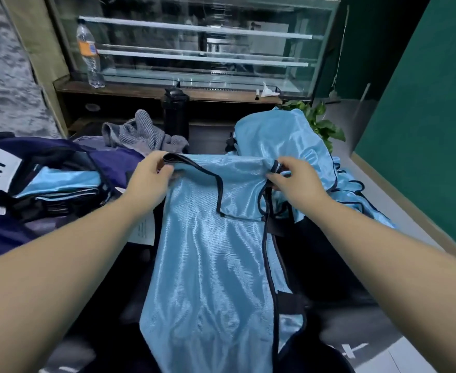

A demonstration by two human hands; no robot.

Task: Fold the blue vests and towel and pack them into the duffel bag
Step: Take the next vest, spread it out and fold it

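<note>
Blue vest (210,265), shiny, dark-trimmed: spread lengthwise down the middle of the dark surface (329,265), far edge lifted. Duffel bag (33,184), navy, at left, open; folded blue vests (68,181) already inside. Heap of unfolded blue vests (280,135) at far right. Grey towel (140,130), crumpled, behind the bag. Left hand (148,181): grip clamped on the vest's far left corner. Right hand (291,179): grip pinching the far right corner. Step judged in hand: folding this vest, top edge being drawn over. Next move likely calls for bringing both corners evenly toward the near hem, keeping the slippery cloth flat.
</note>
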